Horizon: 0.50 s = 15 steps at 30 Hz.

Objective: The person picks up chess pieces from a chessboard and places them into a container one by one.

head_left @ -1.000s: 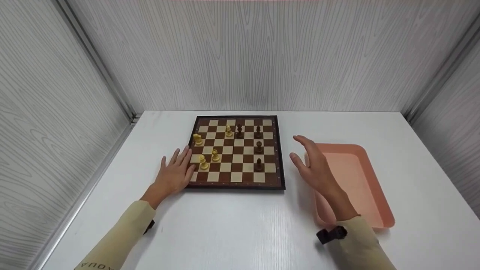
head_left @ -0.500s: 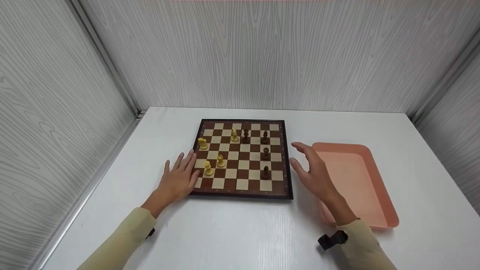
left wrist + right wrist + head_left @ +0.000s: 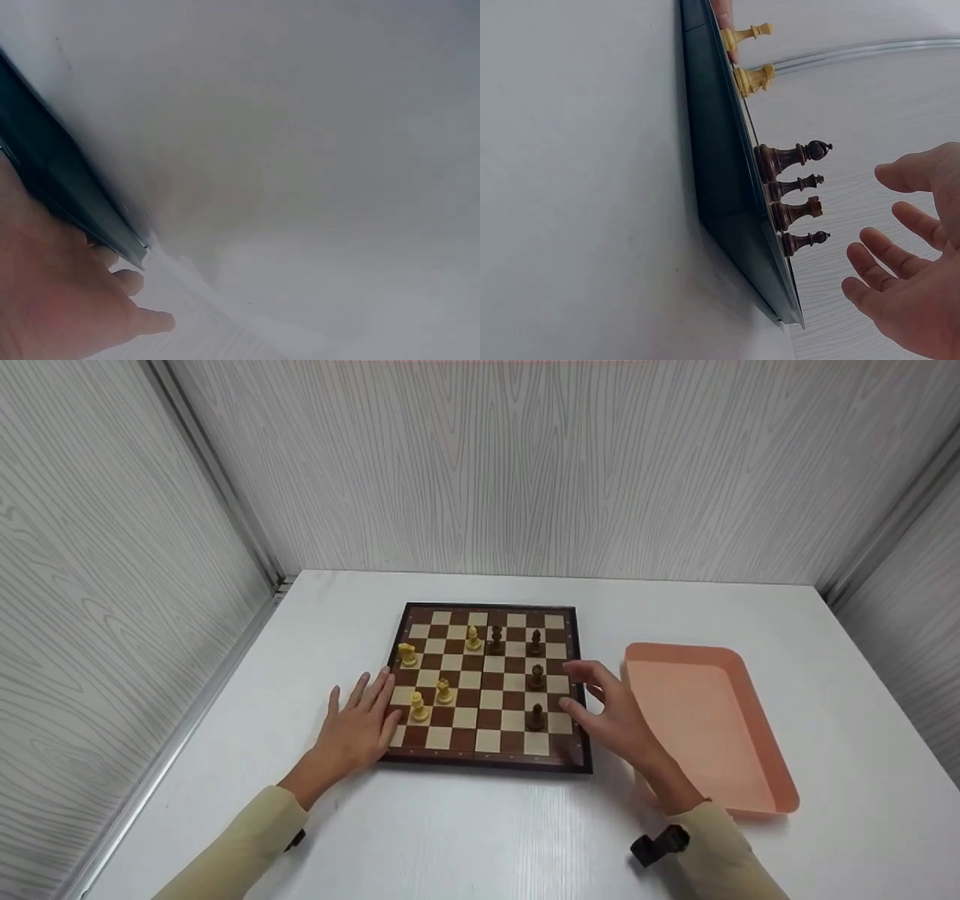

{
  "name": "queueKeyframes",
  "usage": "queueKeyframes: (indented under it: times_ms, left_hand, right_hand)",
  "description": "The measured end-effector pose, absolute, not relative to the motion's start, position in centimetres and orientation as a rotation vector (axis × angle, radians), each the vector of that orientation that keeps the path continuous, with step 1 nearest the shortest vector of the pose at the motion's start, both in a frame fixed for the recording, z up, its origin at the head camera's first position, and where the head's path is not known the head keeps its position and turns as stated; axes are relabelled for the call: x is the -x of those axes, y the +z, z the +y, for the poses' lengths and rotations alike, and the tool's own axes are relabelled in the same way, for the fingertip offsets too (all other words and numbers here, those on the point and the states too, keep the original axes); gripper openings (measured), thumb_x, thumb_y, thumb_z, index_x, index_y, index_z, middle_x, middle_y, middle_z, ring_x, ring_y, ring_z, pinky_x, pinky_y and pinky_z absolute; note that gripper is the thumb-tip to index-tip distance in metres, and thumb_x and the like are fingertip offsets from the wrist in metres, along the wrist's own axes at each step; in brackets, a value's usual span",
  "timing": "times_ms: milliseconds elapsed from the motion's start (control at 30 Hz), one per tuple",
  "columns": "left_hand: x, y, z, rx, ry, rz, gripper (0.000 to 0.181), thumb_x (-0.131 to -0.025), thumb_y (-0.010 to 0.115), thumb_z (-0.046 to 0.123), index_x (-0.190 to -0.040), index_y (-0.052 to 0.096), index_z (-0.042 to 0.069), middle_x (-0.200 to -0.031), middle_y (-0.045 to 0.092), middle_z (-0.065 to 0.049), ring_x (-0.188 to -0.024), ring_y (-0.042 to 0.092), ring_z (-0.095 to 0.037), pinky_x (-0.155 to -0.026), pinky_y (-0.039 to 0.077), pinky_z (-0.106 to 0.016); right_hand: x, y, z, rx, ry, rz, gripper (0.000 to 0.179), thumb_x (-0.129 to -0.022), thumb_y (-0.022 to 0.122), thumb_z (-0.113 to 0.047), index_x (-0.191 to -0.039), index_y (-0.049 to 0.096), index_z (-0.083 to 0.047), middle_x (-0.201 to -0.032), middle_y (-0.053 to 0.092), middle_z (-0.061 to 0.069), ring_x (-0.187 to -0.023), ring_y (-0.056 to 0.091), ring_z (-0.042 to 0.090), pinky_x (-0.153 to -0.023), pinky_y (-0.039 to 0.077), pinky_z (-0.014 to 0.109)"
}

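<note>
Touching the left edge of the chessboard [image 3: 490, 699], the left grip [image 3: 352, 731] shows me straight fingers, slightly apart, angled toward the board's back edge. The board lies flat on the counter [image 3: 465, 832]; it looks nearly square, so I read no clear long axis, but its centre fold [image 3: 482, 682] runs from back edge to front. Four light pieces [image 3: 419, 709] stand upright on the left half, one close to the left edge just beyond the fingertips. Rightward I find four dark pieces [image 3: 496, 641], upright, long axes vertical: three make a column parallel to the right edge, and the fourth stands left of the column's back piece. The middle column piece [image 3: 537, 678] is just left of the right grip [image 3: 613, 718], whose thumb and forefinger are apart, tips reaching over the board's right edge and pointing left; I see a gap between them and that piece. Farthest right, the pink tray [image 3: 712, 720] lies toward the counter's right edge, long axis running back to front, its front end angled slightly right.
</note>
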<state>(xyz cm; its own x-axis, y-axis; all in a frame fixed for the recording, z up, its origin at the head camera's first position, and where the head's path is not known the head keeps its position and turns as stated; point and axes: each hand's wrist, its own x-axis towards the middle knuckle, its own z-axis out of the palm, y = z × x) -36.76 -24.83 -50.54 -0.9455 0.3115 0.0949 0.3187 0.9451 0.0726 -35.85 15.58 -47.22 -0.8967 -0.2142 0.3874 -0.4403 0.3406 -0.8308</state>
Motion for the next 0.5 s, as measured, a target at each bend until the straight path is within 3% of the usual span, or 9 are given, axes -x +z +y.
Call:
queueKeyframes:
  times_ms: [233,500]
  left_hand:
    - [36.0,-50.5,-24.7,0.485,-0.078,-3.037,0.065,-0.111,0.031,0.042,-0.164,0.02,0.007,-0.171,0.017,-0.008,-0.156,0.016,-0.035,-0.118,0.006,-0.07]
    - [35.4,-50.6,-24.4,0.488,-0.09,-2.999,0.064,-0.11,0.035,0.04,-0.163,0.025,0.004,-0.17,0.021,-0.01,-0.155,0.018,-0.037,-0.119,0.009,-0.068]
  right_hand:
    - [35.6,-47.6,15.2,-0.631,1.599,-2.425,0.035,-0.091,0.077,-0.004,-0.122,0.062,-0.003,-0.123,0.063,0.018,-0.12,0.06,0.031,-0.107,0.045,0.055]
    - [35.1,-48.2,15.2,-0.741,1.603,-2.481,0.03,-0.09,0.074,0.003,-0.118,0.062,-0.003,-0.114,0.066,0.018,-0.105,0.065,0.037,-0.095,0.054,0.051]
